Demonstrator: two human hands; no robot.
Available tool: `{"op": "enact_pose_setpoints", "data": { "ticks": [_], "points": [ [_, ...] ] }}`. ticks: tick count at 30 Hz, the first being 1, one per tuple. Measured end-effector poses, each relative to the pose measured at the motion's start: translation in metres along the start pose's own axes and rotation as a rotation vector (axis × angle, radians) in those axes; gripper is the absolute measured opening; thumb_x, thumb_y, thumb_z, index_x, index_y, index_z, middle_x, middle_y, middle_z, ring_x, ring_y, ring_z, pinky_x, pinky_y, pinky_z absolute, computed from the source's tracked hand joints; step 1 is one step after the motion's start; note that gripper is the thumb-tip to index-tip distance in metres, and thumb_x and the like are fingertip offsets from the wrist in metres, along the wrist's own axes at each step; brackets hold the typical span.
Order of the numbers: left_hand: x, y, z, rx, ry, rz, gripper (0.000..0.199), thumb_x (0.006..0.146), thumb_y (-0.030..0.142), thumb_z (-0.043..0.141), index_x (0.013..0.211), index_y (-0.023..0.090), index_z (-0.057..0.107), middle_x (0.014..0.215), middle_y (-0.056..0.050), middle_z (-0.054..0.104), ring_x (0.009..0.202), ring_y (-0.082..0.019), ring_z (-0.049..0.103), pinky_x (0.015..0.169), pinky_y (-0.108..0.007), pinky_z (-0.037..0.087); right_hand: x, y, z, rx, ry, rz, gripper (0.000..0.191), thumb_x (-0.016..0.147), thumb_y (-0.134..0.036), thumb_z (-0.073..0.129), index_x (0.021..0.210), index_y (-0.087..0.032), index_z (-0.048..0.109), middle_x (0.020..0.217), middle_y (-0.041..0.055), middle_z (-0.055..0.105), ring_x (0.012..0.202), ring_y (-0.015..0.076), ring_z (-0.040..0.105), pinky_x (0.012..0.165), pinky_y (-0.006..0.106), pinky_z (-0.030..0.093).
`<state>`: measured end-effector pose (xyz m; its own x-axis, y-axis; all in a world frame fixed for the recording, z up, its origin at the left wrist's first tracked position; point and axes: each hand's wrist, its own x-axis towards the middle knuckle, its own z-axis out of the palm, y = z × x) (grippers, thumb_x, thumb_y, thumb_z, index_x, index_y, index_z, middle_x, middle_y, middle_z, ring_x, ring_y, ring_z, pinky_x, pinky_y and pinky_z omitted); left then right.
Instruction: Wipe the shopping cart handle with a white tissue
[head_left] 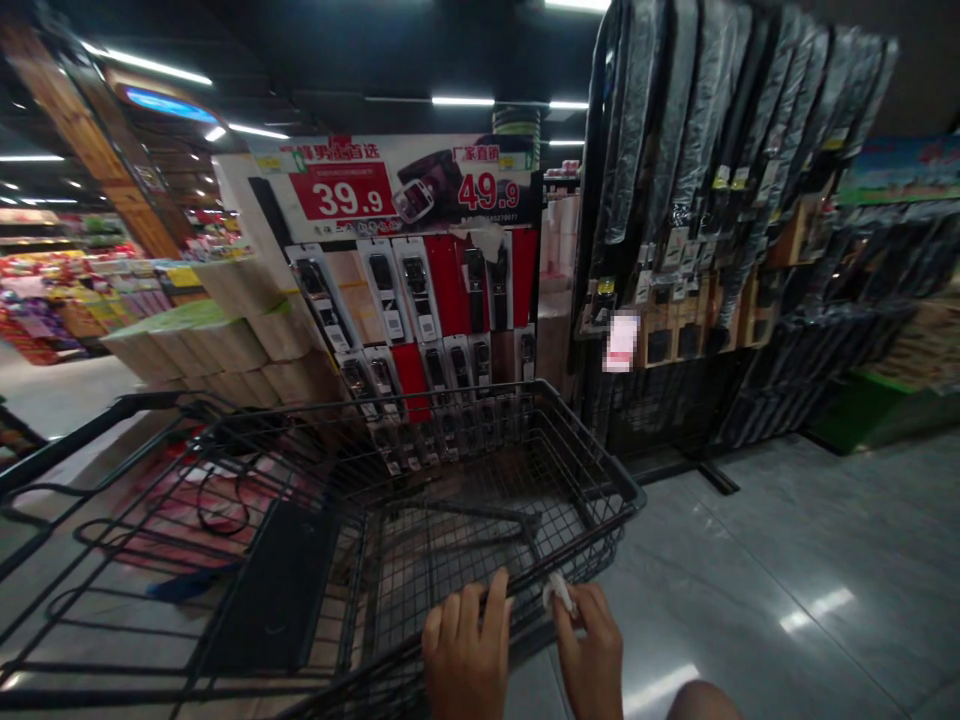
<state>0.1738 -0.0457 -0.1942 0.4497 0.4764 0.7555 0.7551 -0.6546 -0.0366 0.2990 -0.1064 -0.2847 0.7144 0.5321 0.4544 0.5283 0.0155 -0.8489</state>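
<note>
My left hand (pixel 466 640) rests at the near side rail of a black wire shopping cart (pixel 450 540), its fingers bent over the rail. Just right of it, my right hand (pixel 589 640) pinches a small crumpled white tissue (pixel 559 596) between thumb and fingers, beside the same rail. The cart's main basket holds nothing that I can make out. A dark flat panel (pixel 274 585) sits in its left part.
Behind the cart stands a rack of packaged belts (pixel 420 290) under a price sign (pixel 337 190). More belts in plastic (pixel 675 120) hang at the right. Paper rolls (pixel 202 340) are stacked at left. A green bin (pixel 855 410) stands far right.
</note>
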Motion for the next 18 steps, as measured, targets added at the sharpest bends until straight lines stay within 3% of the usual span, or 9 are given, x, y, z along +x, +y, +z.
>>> {"op": "enact_pose_setpoints", "data": {
  "ticks": [6,12,18],
  "points": [
    [0.001,-0.007,-0.001,0.015,0.038,0.029,0.018,0.084,0.023,0.056,0.100,0.025,0.064,0.074,0.000,0.062,0.071,-0.015,0.050,0.072,-0.033,0.033,0.009,-0.014,0.008,0.015,0.132,-0.037,0.017,0.088,-0.032,0.052,0.089,-0.020,0.064,0.081,0.0064,0.060,0.075,0.0182,0.060,0.066,0.028,0.050],
    [0.001,-0.015,-0.003,0.047,0.049,0.072,0.018,0.082,0.024,0.058,0.100,0.026,0.063,0.073,0.000,0.062,0.069,-0.015,0.050,0.071,-0.032,0.033,0.009,-0.012,0.021,0.016,0.087,0.000,0.021,0.089,-0.032,0.050,0.078,-0.020,0.064,0.073,0.0032,0.057,0.065,0.0155,0.058,0.061,0.025,0.048],
    [0.000,-0.021,-0.006,0.075,0.019,0.117,0.020,0.081,0.025,0.061,0.101,0.024,0.063,0.073,0.000,0.062,0.069,-0.014,0.050,0.070,-0.032,0.032,0.002,-0.004,0.020,0.023,0.030,0.019,0.021,0.090,-0.032,0.049,0.082,-0.020,0.064,0.074,0.0029,0.056,0.065,0.0145,0.058,0.061,0.024,0.048]
  ]
}}
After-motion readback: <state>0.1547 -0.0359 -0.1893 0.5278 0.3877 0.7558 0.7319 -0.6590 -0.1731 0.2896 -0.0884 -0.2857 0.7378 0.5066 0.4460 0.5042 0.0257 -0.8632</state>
